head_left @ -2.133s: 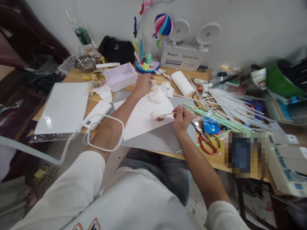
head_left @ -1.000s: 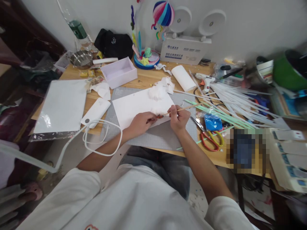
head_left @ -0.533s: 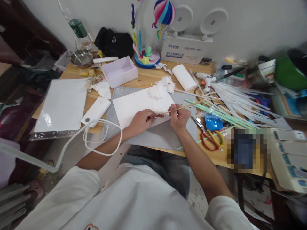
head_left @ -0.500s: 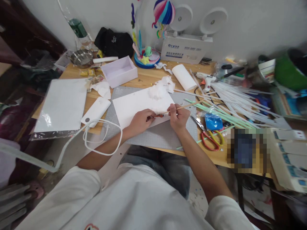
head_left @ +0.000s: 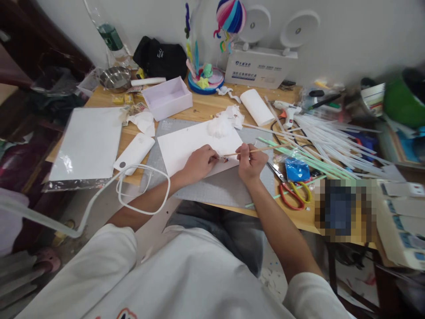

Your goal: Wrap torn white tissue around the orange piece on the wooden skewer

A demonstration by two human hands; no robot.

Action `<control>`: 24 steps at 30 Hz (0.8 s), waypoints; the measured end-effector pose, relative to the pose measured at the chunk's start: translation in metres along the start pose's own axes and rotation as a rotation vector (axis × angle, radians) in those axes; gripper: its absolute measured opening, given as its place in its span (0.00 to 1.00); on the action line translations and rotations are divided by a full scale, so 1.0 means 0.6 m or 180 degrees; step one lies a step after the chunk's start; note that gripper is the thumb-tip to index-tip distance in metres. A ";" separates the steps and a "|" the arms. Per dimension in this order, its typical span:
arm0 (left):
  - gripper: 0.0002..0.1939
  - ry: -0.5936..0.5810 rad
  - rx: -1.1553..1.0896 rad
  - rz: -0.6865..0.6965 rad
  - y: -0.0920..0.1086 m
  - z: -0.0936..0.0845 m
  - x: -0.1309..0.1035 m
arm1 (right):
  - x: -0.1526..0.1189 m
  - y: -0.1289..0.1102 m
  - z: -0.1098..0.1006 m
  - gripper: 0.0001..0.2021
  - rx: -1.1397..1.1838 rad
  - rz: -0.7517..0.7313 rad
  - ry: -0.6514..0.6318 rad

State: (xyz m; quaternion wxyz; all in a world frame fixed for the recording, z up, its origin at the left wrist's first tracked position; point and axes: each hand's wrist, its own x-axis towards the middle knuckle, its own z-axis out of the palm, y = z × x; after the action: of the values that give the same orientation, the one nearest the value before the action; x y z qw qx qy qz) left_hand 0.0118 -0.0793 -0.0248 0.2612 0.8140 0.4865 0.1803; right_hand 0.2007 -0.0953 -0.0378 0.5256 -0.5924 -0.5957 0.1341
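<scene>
My right hand [head_left: 251, 163] is closed around a thin wooden stick [head_left: 268, 149], which slants up to the right. The stick's other end points left toward my left hand [head_left: 200, 164]. Pinched in my left fingertips is a small item [head_left: 225, 160] with dark and orange-red parts, too small to name. The stick's tip is close to it; I cannot tell whether they touch. Both hands are over a white sheet [head_left: 181, 144] lying on a grey cutting mat [head_left: 212, 189]. A fluffy white wad [head_left: 219, 127] rests on the sheet's far part.
Scissors [head_left: 289, 188] and a blue packet [head_left: 296, 169] are right of my right hand. Behind them lie white glue sticks [head_left: 327, 137] and a glue gun [head_left: 289, 116]. A white power bank [head_left: 134, 153] with a looping cable [head_left: 168, 195] is at left, near a lilac box [head_left: 168, 99].
The stick has tilted slightly and my right hand has shifted a little to the right. The small item in my left fingers has turned. The whole view has shifted slightly.
</scene>
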 end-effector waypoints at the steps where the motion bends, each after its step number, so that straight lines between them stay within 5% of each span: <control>1: 0.09 0.0002 0.0027 -0.0041 0.001 0.000 0.001 | -0.001 -0.001 -0.002 0.29 0.0024 -0.0026 0.0035; 11: 0.07 -0.0011 -0.0315 -0.0095 -0.003 0.000 -0.001 | -0.005 -0.008 0.000 0.28 -0.0077 -0.0650 -0.0545; 24: 0.07 0.0087 -0.0585 -0.0134 -0.005 0.000 0.000 | -0.005 -0.007 0.003 0.25 -0.0325 -0.1031 -0.0706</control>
State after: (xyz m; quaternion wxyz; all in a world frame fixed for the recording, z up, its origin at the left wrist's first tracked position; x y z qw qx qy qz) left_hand 0.0097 -0.0780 -0.0268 0.3318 0.7737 0.4884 0.2297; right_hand 0.1959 -0.0984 -0.0367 0.4407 -0.4963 -0.7435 0.0819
